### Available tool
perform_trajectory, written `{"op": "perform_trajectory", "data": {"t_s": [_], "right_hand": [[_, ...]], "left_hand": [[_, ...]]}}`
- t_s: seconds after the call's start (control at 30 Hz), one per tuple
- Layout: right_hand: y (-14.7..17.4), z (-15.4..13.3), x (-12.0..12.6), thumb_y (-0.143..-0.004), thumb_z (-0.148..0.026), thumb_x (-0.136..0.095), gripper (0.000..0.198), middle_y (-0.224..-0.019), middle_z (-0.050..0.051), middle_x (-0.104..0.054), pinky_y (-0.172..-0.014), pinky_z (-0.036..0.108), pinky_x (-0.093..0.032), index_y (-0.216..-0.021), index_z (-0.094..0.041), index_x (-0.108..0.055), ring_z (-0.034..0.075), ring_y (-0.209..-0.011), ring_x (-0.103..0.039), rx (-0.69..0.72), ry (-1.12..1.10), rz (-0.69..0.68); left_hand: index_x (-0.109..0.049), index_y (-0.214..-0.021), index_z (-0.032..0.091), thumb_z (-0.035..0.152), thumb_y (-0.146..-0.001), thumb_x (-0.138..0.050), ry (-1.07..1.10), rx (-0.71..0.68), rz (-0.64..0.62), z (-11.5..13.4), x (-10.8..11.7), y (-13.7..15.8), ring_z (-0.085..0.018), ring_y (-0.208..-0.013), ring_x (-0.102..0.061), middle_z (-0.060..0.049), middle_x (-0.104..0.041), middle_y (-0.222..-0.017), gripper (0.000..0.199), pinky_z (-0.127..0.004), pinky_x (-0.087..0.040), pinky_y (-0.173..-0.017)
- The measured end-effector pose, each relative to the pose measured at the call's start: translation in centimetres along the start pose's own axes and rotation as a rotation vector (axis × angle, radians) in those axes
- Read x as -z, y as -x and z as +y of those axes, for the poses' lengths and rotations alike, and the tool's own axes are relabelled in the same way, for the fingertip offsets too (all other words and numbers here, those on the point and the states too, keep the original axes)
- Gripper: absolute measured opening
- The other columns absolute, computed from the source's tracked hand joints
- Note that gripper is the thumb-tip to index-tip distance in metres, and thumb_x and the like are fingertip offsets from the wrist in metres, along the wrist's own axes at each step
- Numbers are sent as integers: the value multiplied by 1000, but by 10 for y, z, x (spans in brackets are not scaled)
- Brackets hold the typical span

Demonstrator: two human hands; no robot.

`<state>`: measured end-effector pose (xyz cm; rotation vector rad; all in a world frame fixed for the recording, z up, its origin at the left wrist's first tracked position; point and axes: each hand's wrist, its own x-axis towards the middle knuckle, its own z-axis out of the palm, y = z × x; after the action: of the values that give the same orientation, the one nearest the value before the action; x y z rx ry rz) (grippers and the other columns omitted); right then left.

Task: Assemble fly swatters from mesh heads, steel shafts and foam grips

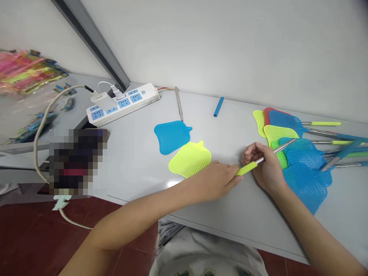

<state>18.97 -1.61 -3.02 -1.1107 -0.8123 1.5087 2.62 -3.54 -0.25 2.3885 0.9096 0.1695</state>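
In the head view, my left hand (220, 179) is closed on the yellow grip of a fly swatter handle (247, 167). The handle's metal rod slants up to the right across my right hand (266, 166), whose curled fingers and thumb hold it. No swatter head is on its far tip. Nearest my left hand lies a loose yellow swatter head (189, 159), partly under the wrist. A blue swatter head (172, 137) rests just behind it. Beyond these lie a bare metal rod (178, 103) and a short blue grip tube (219, 107).
Several fly swatters with handles (307, 184) overlap in a pile at the right. A white power strip (149, 94) with plugs stands at the back left by a grey post (94, 42). A blurred-out phone-like object (77, 161) is at the left edge, with packaged goods (28, 73) beyond.
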Motion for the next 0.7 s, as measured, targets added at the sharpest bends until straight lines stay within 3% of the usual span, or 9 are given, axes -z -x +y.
{"op": "perform_trajectory", "data": {"t_s": [0.17,0.4,0.7], "right_hand": [[-1,-2,1,-77,-30,-43,30,-49,0,-43,-47,25,-37,-53,-19,-57,12,-47,-42,3,-19,24],[1,-3,-1,-78,-27,-40,33,-49,1,-45,-49,24,-37,-52,-18,-58,12,-50,-42,11,-55,26],[7,-10,1,-81,-37,-35,41,-52,3,-48,-52,29,-35,-50,-19,-56,15,-52,-44,-25,50,-230]], "left_hand": [[-43,-84,16,36,-91,-11,28,126,42,1,-2,-2,-15,-57,-48,-2,-53,-65,39,-28,-33,-56],[-41,-79,18,37,-91,-13,223,153,53,2,-1,-2,-12,-55,-43,1,-47,-63,36,-25,-28,-51],[-33,-66,18,40,-90,-14,535,199,17,2,0,0,-9,-50,-35,4,-38,-57,37,-24,-25,-47]]}}
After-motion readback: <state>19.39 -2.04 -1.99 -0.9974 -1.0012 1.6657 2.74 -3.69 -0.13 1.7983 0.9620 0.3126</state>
